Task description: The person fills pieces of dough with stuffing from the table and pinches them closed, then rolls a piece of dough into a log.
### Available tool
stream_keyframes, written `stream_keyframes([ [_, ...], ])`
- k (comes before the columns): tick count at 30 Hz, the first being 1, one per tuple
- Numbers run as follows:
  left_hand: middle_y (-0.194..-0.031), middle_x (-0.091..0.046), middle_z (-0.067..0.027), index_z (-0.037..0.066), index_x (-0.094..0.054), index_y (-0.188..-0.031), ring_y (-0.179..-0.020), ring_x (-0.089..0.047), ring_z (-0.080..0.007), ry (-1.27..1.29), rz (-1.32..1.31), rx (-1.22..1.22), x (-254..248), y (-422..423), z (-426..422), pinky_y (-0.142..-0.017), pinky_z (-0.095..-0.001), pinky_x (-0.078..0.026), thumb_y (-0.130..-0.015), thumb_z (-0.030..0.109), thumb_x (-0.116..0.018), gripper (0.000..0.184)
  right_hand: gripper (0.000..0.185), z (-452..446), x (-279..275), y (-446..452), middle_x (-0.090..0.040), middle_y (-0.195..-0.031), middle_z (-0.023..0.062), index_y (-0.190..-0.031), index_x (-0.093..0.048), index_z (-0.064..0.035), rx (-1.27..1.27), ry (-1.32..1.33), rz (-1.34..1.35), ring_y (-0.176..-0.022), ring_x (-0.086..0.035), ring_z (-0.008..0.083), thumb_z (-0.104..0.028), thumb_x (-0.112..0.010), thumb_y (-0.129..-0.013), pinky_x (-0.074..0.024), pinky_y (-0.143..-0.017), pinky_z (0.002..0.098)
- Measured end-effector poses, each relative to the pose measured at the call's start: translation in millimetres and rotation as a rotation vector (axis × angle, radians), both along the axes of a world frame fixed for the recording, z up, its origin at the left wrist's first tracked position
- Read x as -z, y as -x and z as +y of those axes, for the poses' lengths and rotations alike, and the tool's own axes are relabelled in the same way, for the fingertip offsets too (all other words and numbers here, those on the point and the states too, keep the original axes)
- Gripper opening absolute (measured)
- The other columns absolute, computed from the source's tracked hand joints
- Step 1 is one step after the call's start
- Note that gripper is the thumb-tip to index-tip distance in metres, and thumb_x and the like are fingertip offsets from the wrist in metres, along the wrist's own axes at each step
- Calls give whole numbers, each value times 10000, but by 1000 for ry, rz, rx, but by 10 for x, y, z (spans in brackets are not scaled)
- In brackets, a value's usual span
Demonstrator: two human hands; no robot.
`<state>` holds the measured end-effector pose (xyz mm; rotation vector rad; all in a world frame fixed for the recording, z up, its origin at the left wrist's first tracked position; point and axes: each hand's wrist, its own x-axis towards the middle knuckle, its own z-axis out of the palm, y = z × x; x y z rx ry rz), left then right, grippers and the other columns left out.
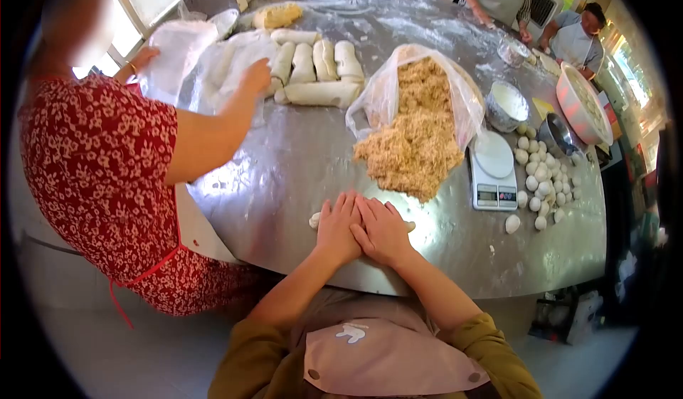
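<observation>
My left hand [337, 229] and my right hand [381, 231] lie side by side on the metal table, fingers stretched forward and thumbs meeting. Both palms rest on a strip of pale dough, most of it hidden under them. One dough end [314, 221] sticks out left of my left hand, and a small tip shows past my right fingers. Just beyond my fingertips a heap of crumbly brown filling [420, 150] spills from a clear plastic bag [377, 93].
A digital scale [494, 171] and several dough balls [544, 178] stand at the right, near a metal bowl of white powder [506, 106]. Thick dough rolls [320, 93] lie back left, where a person in red [99, 185] handles plastic sheeting. Other people work at the far right.
</observation>
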<state>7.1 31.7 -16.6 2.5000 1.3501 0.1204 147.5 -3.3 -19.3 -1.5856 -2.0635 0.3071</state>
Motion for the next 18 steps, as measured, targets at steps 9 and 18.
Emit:
stream_keyframes([
  [9,-1365,-526,-177,35,-475,-1381,-1255,-488,-376,-92,-387,18,-130,714,-518,-1044,-482,-344,-643,349,-848,885,391,-956,20,-458,-547,-1283,196,-1275,-531,-2,141,-115,235,-1169,-553,388,-84,-556,-894,-423,-1036,489],
  [18,-1255,-585,-131,65,-582,-1269,-1131,-553,-357,-49,-458,27,67,540,-354,-958,-459,-435,-667,332,-850,710,294,-554,37,115,-583,-1226,197,-1191,-586,2,206,-60,217,-1140,-548,382,-146,-505,-950,-411,-1017,444],
])
